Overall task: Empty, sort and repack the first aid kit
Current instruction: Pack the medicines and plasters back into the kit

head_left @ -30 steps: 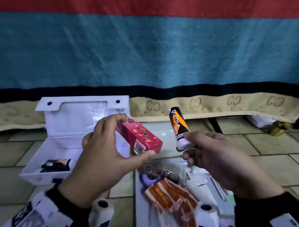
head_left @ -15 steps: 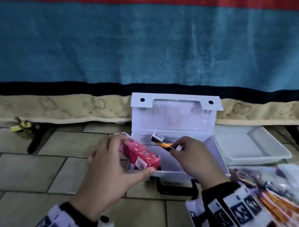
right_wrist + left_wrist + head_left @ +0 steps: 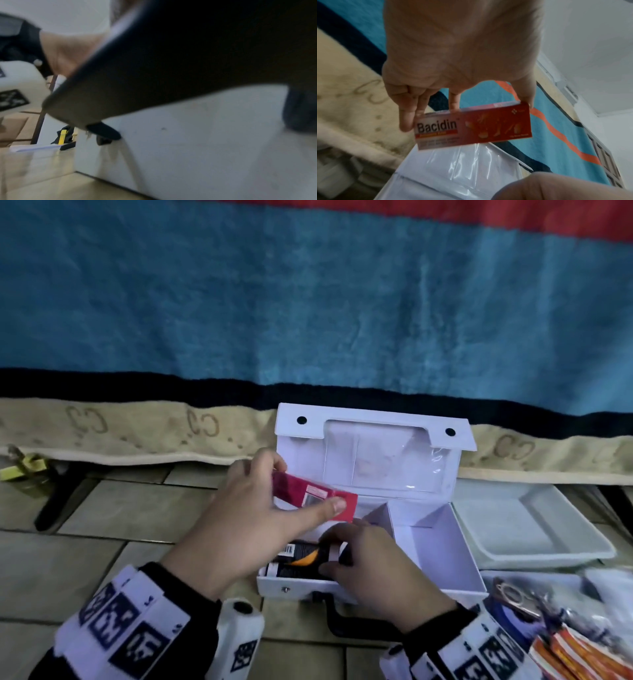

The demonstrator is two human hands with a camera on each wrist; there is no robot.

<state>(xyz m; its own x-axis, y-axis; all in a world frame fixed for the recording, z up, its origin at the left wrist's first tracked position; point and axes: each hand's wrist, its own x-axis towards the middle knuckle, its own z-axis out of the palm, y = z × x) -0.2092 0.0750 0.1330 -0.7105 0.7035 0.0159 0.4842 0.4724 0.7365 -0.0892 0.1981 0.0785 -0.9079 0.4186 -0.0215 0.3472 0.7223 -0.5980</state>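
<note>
The white first aid kit (image 3: 294, 590) stands open on the tiled floor, lid upright. My left hand (image 3: 305, 482) pinches a red Bacidin box (image 3: 313, 501) between thumb and fingers, above the kit's left compartment. The left wrist view shows the same Bacidin box (image 3: 472, 127) held in my left hand (image 3: 467, 112) over the kit lid (image 3: 462, 169). My right hand (image 3: 330, 553) reaches into the left compartment and grips a black and orange tube (image 3: 308, 558), lying flat on another dark tube (image 3: 284, 571). The right wrist view is dark and blurred, showing only the kit's white wall (image 3: 188, 142).
An empty white tray (image 3: 534, 529) sits right of the kit. A second tray at the lower right holds orange sachets (image 3: 575, 652) and metal tools (image 3: 513, 597). The kit's black handle (image 3: 342, 625) sticks out toward me. A yellow padlock (image 3: 24, 467) lies far left by the blanket edge.
My right hand has lowered the tube from above the kit into its left compartment. The left hand has lifted the red box up and over the kit.
</note>
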